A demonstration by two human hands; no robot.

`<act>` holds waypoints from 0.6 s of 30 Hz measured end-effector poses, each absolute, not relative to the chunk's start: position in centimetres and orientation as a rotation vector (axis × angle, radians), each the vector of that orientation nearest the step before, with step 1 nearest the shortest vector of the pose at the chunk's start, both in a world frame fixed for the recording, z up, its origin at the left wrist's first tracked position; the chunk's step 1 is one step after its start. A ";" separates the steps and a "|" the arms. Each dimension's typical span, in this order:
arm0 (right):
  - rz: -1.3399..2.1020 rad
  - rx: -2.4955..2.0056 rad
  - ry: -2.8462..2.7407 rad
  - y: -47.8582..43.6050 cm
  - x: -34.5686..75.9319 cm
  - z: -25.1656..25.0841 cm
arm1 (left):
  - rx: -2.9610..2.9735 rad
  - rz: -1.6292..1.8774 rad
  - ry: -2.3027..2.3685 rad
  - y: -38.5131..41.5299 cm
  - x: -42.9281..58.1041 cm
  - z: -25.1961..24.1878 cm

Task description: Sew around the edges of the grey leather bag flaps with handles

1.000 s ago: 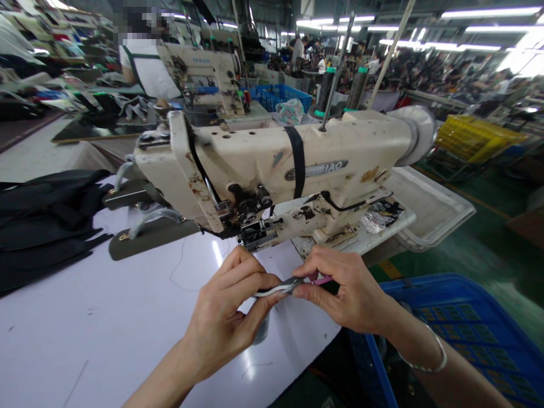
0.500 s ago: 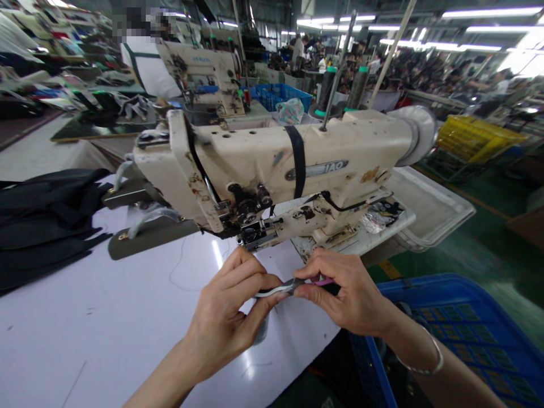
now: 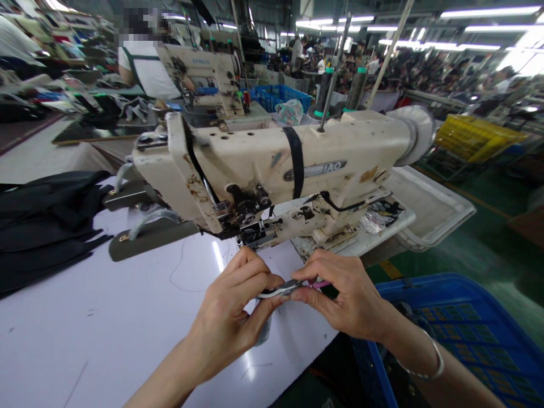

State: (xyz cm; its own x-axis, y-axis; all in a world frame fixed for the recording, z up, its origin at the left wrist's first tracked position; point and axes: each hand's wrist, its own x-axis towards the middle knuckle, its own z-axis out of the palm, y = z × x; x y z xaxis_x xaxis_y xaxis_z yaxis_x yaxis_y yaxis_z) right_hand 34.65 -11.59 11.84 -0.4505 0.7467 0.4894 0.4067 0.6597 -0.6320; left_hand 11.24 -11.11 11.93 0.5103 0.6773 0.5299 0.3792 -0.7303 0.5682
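Note:
Both of my hands hold a small strap piece [image 3: 280, 289], dark grey with a white edge, with a pink strip [image 3: 321, 284] at its right end. My left hand [image 3: 227, 317] pinches its left part between thumb and fingers. My right hand [image 3: 344, 297] grips the right end, and a thin bracelet [image 3: 427, 362] circles that wrist. Both hands are just below and in front of the presser foot [image 3: 255, 233] of a cream industrial sewing machine [image 3: 272, 153]. Under my left hand hangs a small grey translucent object [image 3: 264, 331], partly hidden.
A white work table [image 3: 85, 323] holds a pile of black fabric pieces [image 3: 42, 226]. A blue plastic crate [image 3: 463, 334] sits at lower right, and a white tray [image 3: 429, 209] lies behind the machine. A co-worker [image 3: 147, 65] sits at another sewing machine [image 3: 199, 73] beyond.
My hands have shifted slightly on the strap piece, and the pink strip shows a little more. The strap piece stays in about the same place. The view has barely moved.

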 end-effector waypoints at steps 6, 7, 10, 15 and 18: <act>0.553 -0.902 -2.083 -11.4 34.5 11.6 | 2.357 1.120 0.835 -11.0 11.4 11.7; 0.563 -0.892 -2.076 -11.4 34.5 11.6 | 2.355 1.119 0.834 -10.9 11.5 11.7; 0.575 -0.861 -2.054 -11.4 34.6 11.5 | 2.357 1.127 0.834 -10.9 11.7 11.9; 0.539 -0.850 -2.061 -11.3 34.6 11.7 | 2.362 1.118 0.823 -10.8 11.8 11.9; 0.533 -0.859 -2.086 -11.3 34.5 11.9 | 2.362 1.102 0.815 -10.7 11.7 11.8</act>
